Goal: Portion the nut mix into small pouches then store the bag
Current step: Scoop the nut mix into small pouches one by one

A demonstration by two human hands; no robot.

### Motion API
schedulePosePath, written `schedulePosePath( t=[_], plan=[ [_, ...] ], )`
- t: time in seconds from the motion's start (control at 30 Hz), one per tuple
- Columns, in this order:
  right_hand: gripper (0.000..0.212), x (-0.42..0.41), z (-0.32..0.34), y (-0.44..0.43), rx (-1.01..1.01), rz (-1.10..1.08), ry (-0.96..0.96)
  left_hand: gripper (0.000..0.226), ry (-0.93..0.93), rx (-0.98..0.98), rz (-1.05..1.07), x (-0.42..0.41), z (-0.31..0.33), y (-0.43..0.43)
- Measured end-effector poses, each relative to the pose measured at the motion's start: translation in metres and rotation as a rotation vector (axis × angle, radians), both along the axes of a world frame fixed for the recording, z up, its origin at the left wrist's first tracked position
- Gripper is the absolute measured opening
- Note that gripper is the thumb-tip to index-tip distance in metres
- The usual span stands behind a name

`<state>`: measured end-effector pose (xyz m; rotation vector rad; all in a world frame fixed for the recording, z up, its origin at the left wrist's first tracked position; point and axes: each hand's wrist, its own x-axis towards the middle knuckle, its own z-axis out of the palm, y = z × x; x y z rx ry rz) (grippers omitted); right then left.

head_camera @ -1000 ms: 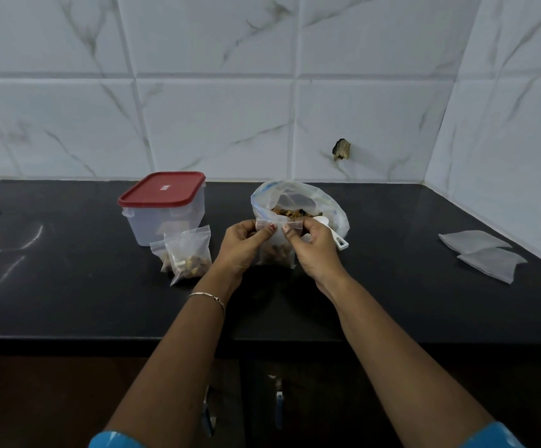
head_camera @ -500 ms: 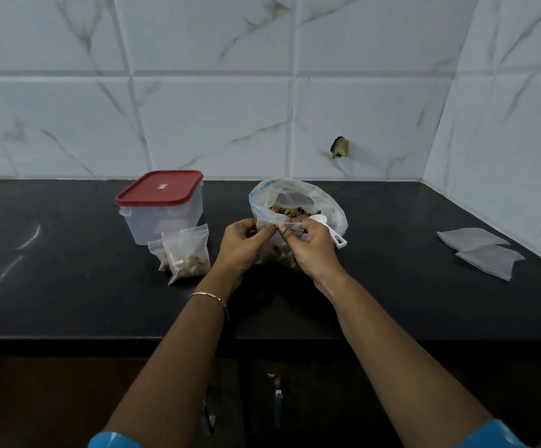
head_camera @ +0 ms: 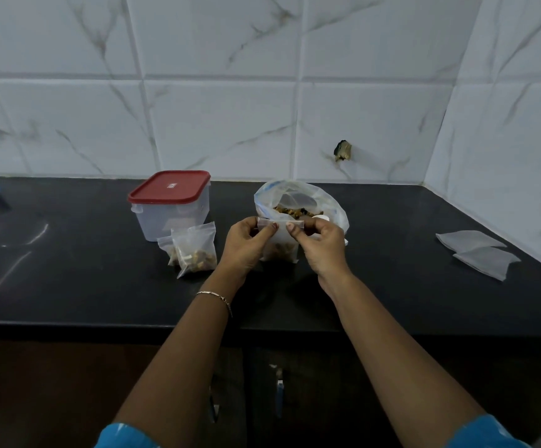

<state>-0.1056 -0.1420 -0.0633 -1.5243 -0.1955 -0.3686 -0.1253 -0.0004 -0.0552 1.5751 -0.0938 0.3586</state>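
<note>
centre frame: left hand (head_camera: 246, 244) and right hand (head_camera: 317, 245) pinch zip strip of small clear plastic pouch of nuts (head_camera: 280, 242), held before open clear nut-mix bag (head_camera: 301, 205). judgement: sealing step; run thumbs outward along strip, keep pouch upright.

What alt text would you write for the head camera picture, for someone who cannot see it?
The left hand and right hand pinch the top strip of a small pouch holding nuts, in front of an open bag of nut mix on a black counter. Two filled pouches stand before a red-lidded container at left; empty pouches lie at right.
</note>
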Motion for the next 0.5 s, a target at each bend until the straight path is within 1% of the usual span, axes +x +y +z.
schedulePosePath(
  t=[0.17, 0.3, 0.4, 0.5],
  plan=[
    [0.007, -0.018, 0.005, 0.021, -0.056, 0.119, -0.041, 0.009, 0.002, -0.055, 0.045, -0.025, 0.005, 0.029],
    [0.007, -0.030, 0.013, 0.063, -0.050, 0.185, -0.062, 0.014, 0.004, -0.107, 0.110, -0.052, 0.012, 0.071],
    [0.011, -0.039, 0.018, 0.102, -0.037, 0.219, -0.036, 0.014, -0.019, -0.049, 0.212, -0.070, 0.018, 0.110],
    [0.015, -0.043, 0.019, 0.135, -0.070, 0.253, -0.002, 0.014, -0.051, 0.024, 0.295, -0.083, 0.019, 0.145]
  ],
)
